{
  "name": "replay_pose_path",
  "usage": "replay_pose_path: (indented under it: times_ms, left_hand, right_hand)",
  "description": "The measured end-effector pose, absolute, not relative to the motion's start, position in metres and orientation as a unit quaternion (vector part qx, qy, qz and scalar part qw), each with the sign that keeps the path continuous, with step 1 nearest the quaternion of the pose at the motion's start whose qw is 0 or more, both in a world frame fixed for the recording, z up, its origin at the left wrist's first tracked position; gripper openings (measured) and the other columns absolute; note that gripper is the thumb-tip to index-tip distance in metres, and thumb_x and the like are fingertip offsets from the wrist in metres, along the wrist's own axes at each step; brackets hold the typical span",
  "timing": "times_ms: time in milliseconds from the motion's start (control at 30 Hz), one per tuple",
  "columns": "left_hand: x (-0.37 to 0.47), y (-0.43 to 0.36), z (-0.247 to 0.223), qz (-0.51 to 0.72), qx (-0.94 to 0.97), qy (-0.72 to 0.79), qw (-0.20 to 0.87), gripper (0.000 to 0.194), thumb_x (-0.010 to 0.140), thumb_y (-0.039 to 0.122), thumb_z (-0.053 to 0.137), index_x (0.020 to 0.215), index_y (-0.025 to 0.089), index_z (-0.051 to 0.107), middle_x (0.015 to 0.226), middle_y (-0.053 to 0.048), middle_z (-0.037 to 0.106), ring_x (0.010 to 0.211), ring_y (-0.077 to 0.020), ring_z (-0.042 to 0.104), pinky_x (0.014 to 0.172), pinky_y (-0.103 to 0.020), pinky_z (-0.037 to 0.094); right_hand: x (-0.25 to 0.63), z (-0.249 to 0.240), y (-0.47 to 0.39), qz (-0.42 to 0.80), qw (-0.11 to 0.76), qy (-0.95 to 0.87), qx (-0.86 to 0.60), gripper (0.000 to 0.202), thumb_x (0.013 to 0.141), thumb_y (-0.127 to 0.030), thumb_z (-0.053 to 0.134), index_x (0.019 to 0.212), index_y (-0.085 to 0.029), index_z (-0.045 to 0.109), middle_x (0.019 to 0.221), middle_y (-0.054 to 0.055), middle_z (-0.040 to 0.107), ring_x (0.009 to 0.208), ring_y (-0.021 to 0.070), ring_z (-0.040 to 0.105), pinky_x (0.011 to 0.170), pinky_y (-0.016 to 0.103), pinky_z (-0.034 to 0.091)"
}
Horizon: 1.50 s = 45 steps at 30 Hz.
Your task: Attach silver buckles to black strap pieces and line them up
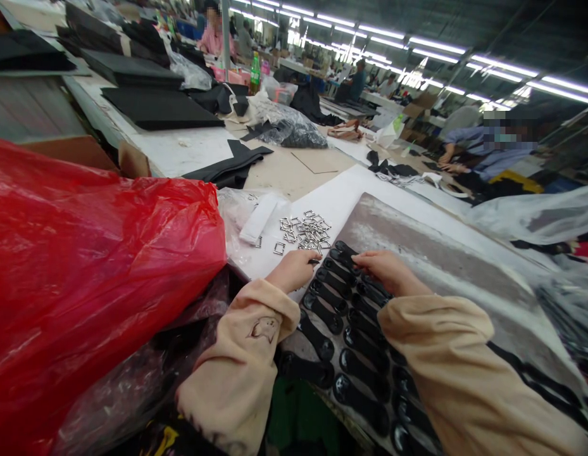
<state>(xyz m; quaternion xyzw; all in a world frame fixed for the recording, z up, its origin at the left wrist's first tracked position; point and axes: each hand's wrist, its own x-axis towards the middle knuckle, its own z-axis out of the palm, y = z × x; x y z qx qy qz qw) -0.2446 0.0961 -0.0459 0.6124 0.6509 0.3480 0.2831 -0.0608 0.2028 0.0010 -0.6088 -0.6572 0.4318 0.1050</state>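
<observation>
Worktable: a broad pale worktable (338, 190) is being used as the base for everything nearby, with bulkier goods being left toward its far part.
Red bag: a big red plastic bag (104, 266) is being left to the left of the work, seemingly so that the board remains uncovered.
Board: a grey-brown board (417, 259) is being laid in front of the person, probably so that both hands can be worked over it.
Right hand: the right hand (386, 269) is being held over the board, fingers nearly closed, tips set at the far end of the rows; whether a strip is being gripped cannot be told.
Left hand: the left hand (294, 269) is being held at the board's edge, closed in a pinch on a small dark piece (315, 261), perhaps for fine control.
Strips: glossy-ended black strips (364, 375) are being spread in rows on the board, apparently to be separately reachable.
Buckles: metal buckles (312, 233) are being heaped just beyond the left hand, likely for a short reach.
</observation>
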Motion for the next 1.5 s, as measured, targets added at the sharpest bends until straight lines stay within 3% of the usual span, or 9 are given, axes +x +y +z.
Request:
replay_pose_path:
  times_ms: [233, 567, 1333, 1500]
  left_hand:
    - [-0.246, 0.096, -0.045, 0.334, 0.617, 0.658, 0.273, 0.037, 0.077, 0.014, 0.045, 0.105, 0.020, 0.067, 0.108, -0.004, 0.068, 0.102, -0.0186, 0.061, 0.090, -0.026, 0.044]
    - [-0.245, 0.097, -0.047, 0.322, 0.621, 0.660, 0.274, 0.036, 0.078, 0.016, 0.046, 0.105, 0.021, 0.068, 0.105, -0.004, 0.070, 0.100, -0.0185, 0.062, 0.089, -0.026, 0.044]
    - [-0.243, 0.094, -0.046, 0.332, 0.621, 0.651, 0.282, 0.030, 0.077, 0.024, 0.049, 0.098, 0.022, 0.071, 0.098, -0.005, 0.071, 0.093, -0.0196, 0.063, 0.083, -0.027, 0.046]
    - [-0.244, 0.094, -0.046, 0.332, 0.628, 0.645, 0.281, 0.032, 0.076, 0.022, 0.048, 0.098, 0.022, 0.070, 0.099, -0.005, 0.071, 0.094, -0.0196, 0.063, 0.085, -0.027, 0.045]
  right_hand:
    - [-0.068, -0.014, 0.219, 0.369, 0.071, -0.674, -0.637, 0.022, 0.073, -0.025, 0.062, 0.054, -0.015, 0.060, 0.041, -0.002, 0.046, 0.037, 0.0097, 0.036, 0.039, 0.024, 0.025]
    - [-0.067, -0.024, 0.226, 0.257, 0.027, -0.733, -0.629, 0.021, 0.068, -0.033, 0.067, 0.055, -0.017, 0.066, 0.052, 0.002, 0.061, 0.047, 0.0139, 0.051, 0.045, 0.026, 0.032]
    - [-0.078, -0.017, 0.226, 0.141, -0.068, -0.781, -0.605, 0.025, 0.071, -0.038, 0.061, 0.057, -0.018, 0.068, 0.063, 0.008, 0.067, 0.059, 0.0200, 0.060, 0.049, 0.026, 0.037]
    - [-0.073, -0.008, 0.224, 0.086, -0.068, -0.800, -0.590, 0.036, 0.070, -0.052, 0.059, 0.068, -0.018, 0.071, 0.073, 0.012, 0.068, 0.069, 0.0275, 0.062, 0.056, 0.031, 0.041]
